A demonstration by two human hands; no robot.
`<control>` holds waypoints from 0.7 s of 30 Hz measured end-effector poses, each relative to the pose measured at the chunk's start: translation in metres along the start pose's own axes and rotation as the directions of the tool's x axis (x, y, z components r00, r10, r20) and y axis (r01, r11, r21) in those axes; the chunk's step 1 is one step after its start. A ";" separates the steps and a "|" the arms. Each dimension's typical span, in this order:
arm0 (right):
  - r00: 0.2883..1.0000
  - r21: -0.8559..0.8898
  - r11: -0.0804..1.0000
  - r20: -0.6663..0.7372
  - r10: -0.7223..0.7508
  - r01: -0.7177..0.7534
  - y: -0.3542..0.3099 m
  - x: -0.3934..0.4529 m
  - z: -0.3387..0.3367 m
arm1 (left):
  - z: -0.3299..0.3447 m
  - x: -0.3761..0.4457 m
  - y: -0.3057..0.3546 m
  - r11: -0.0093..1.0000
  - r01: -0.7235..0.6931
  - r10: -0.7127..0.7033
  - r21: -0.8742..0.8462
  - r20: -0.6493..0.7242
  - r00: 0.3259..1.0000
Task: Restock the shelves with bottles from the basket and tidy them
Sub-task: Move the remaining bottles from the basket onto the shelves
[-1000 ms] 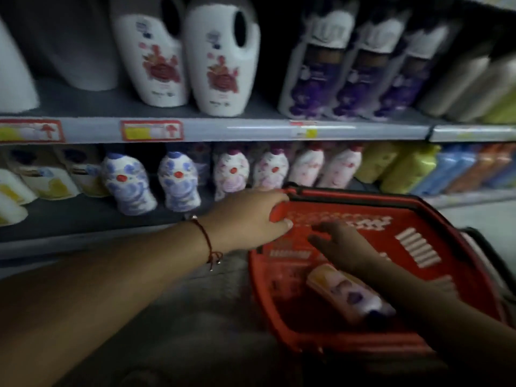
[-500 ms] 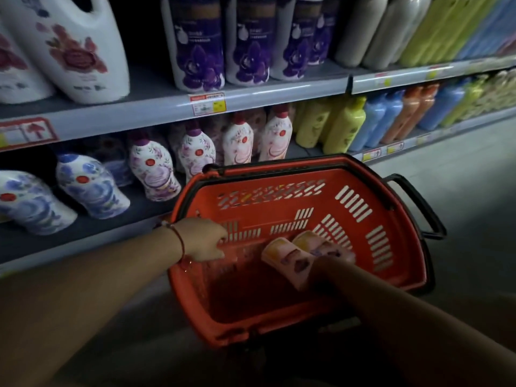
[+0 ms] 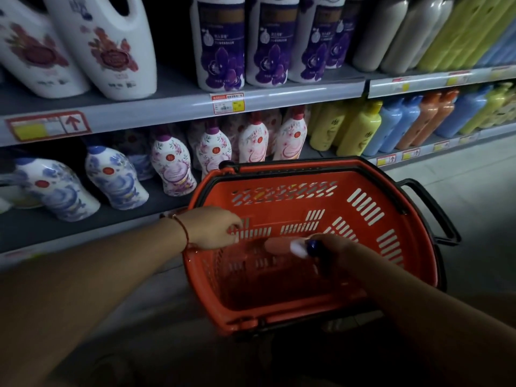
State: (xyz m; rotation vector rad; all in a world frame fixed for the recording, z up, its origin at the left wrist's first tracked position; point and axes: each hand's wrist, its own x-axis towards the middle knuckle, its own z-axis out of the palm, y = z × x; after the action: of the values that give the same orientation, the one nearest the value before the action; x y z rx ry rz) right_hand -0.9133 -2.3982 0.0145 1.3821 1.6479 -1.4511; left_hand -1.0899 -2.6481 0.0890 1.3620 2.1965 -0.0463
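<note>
Head view: your right hand [image 3: 332, 251] grips a bottle [image 3: 290, 245] inside the red basket [image 3: 279, 174]; left hand [image 3: 215, 229] pinches the basket's near-left rim. Behind, the lower shelf [image 3: 42, 227] carries blue-white & pink floral bottles [image 3: 173, 166]; yellow bottles [image 3: 360, 129] stand to the right. Grey floor [image 3: 460, 174], dim aisle.

The basket [image 3: 371, 277] looks like hard red plastic, smooth and faintly shiny, its walls cut with slots, with black plastic handles [image 3: 435, 216]. The bottles [image 3: 173, 166] on the shelf [image 3: 167, 107] are glossy plastic with printed floral sleeves, and the shelf edge is a smooth grey with a dull sheen, carrying paper price tags [image 3: 227, 103]. A thin red cord [image 3: 183, 229] circles the left wrist.
</note>
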 end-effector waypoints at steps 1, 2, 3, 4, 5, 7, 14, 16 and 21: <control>1.000 0.130 0.991 0.005 0.024 -0.024 -0.002 -0.010 -0.001 | 0.000 -0.007 0.001 0.999 0.003 -0.004 -0.032 -0.026 1.000; 0.999 0.230 0.973 0.015 0.029 -0.032 -0.005 -0.022 0.001 | -0.001 -0.013 0.001 0.997 0.008 -0.012 -0.074 -0.057 0.998; 0.999 0.309 0.950 0.048 0.020 -0.034 -0.006 -0.033 0.000 | -0.001 -0.018 0.002 0.992 0.017 -0.029 -0.126 -0.090 0.996; 0.996 0.354 0.935 0.084 -0.009 -0.021 -0.011 -0.046 0.000 | -0.002 -0.023 0.003 0.981 0.027 -0.051 -0.190 -0.125 0.991; 0.991 0.379 0.926 0.127 -0.046 -0.006 -0.016 -0.059 -0.002 | -0.002 -0.029 0.003 0.963 0.039 -0.083 -0.267 -0.156 0.984; 0.980 0.372 0.926 0.154 -0.125 0.060 -0.033 -0.096 -0.006 | -0.005 -0.040 0.005 0.901 0.051 -0.155 -0.431 -0.210 0.965; 0.891 0.313 0.916 0.293 -0.346 0.252 -0.071 -0.218 -0.013 | -0.031 -0.087 0.011 0.394 0.049 -0.478 -0.918 -0.159 0.864; 0.856 0.283 0.906 0.327 -0.400 0.315 -0.075 -0.238 -0.009 | -0.045 -0.108 0.006 -0.020 0.010 -0.464 -1.000 0.018 0.886; 0.770 0.261 0.867 0.401 -0.497 0.424 -0.080 -0.243 0.020 | -0.054 -0.156 -0.015 -0.278 -0.075 -0.417 -0.958 0.050 0.907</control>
State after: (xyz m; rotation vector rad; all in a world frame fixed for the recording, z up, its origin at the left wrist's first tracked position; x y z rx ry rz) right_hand -0.9113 -2.4899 0.2536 0.6230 1.6394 -2.0384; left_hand -1.0736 -2.7669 0.2040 -0.0989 1.5125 1.6756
